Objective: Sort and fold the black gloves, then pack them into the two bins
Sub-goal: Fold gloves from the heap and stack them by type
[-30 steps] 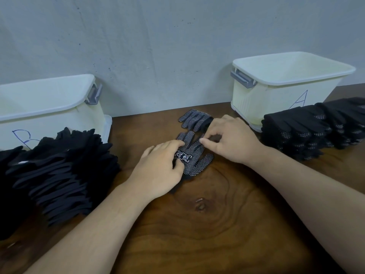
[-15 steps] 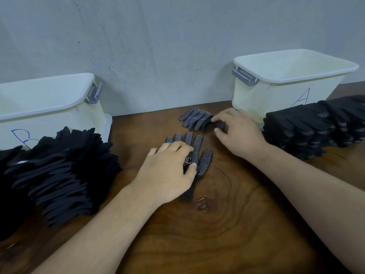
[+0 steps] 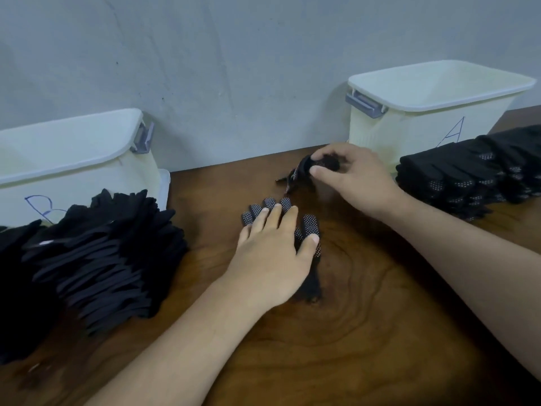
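Since half a second back, the second glove (image 3: pixel 304 169) has gone from lying flat on the wood to bunched up and lifted in the right hand (image 3: pixel 360 178), while the left hand (image 3: pixel 272 256) hasn't budged. Starting closest, both forearms reach in over the wooden table (image 3: pixel 351 332). The left hand is spread flat with its fingers straight, pressing down on the flat glove (image 3: pixel 311 225) rather than gripping it. That glove is dotted side up and its long axis runs away from the person, fingertips poking out past the hand toward the wall and cuff end trailing back toward the body. Just beyond it and a bit to the right, the right hand has thumb and fingers curled round the second glove. Its fingers dangle down-left, close to the flat glove's fingertips, and I can't tell if the tips still brush the table. So the right hand is the nearer one. My guess is the next bit is laying this glove onto the pinned one, which means swinging it round to match that away-pointing axis. Off to the left sits a big pile of plain gloves (image 3: pixel 111 259), and to the right a neater stack of dotted gloves (image 3: pixel 468 177). Furthest back against the wall (image 3: pixel 234 68) are bin B (image 3: pixel 73 162) on the left and bin A (image 3: pixel 439 95) on the right. I can't see to the bottom of either.
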